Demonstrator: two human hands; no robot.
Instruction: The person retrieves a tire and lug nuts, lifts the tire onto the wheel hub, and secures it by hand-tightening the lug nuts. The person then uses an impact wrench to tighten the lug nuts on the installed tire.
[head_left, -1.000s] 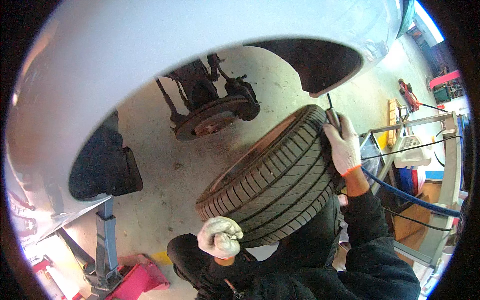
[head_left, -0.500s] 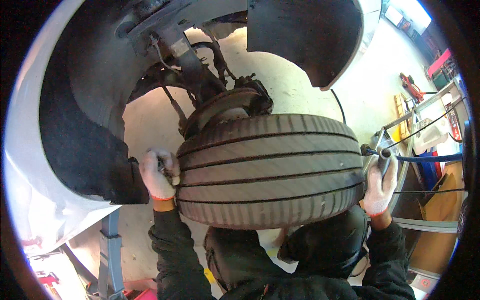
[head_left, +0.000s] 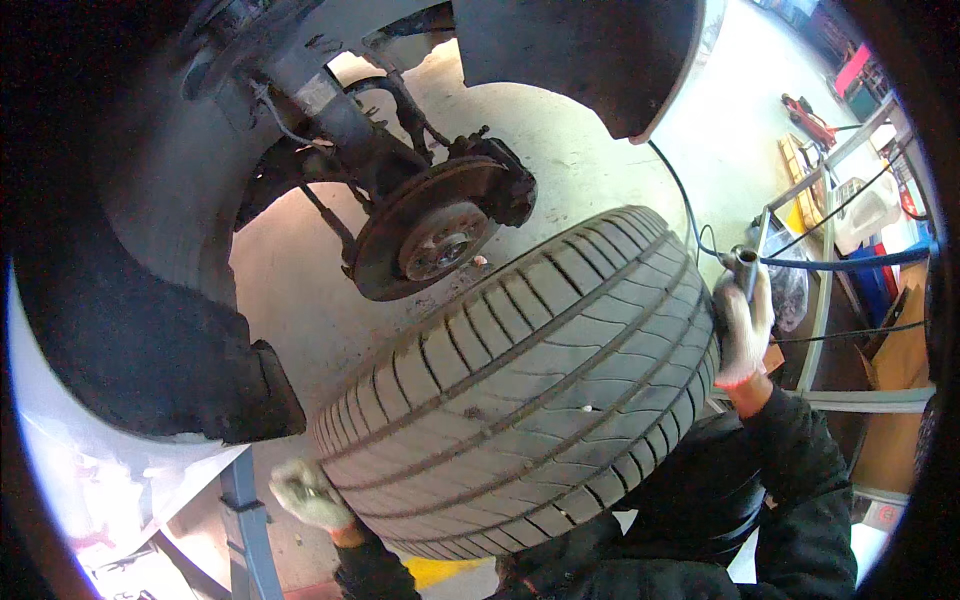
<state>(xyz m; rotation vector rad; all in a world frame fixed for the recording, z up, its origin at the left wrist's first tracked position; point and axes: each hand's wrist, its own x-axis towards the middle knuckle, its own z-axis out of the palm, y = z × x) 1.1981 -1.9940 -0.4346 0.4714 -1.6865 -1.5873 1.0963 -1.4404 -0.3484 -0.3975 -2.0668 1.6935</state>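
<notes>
In front of the brake disc: from the head view, I see the tyre tilted between both hands.
Left hand: beside its lower left; I cannot tell how far the fingers close.
Right hand: against its right side, gripping a metal socket.

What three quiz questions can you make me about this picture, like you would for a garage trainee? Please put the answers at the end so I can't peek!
1. Multiple choice: What colour are the gloves?
A) Blue
B) White
C) Black

2. True or false: The brake disc is uncovered, and the tire is apart from it.

3. Short answer: Which of the person's hands holds the metal cylinder?

Key:
1. B, white.
2. True; a gap shows between them.
3. The right hand.
</notes>
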